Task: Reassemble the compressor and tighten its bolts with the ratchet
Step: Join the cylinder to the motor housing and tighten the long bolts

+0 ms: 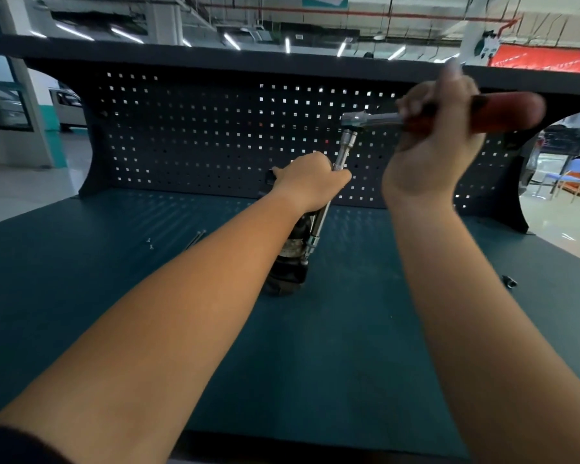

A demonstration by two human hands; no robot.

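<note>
Blurred, the right hand (432, 152) clamps its fingers on the red-handled ratchet (503, 110); the left hand (310, 180) curls round the chrome extension bar (318, 226), hiding the top of the black cylindrical compressor (287, 266), upright on the teal workbench (349, 329).

The right hand (429, 152) and the ratchet (503, 110) it grips are smeared by motion, so no finger outline can be traced. On the left hand (307, 180), the fingers lie out of sight beyond its back, around the extension bar (318, 222). The left forearm covers most of the compressor (287, 266) — where the bar's tip meets it is unclear. Small bits (150, 243) on the counter (349, 346) are too tiny to identify — likewise a dark piece (509, 282) at right.
</note>
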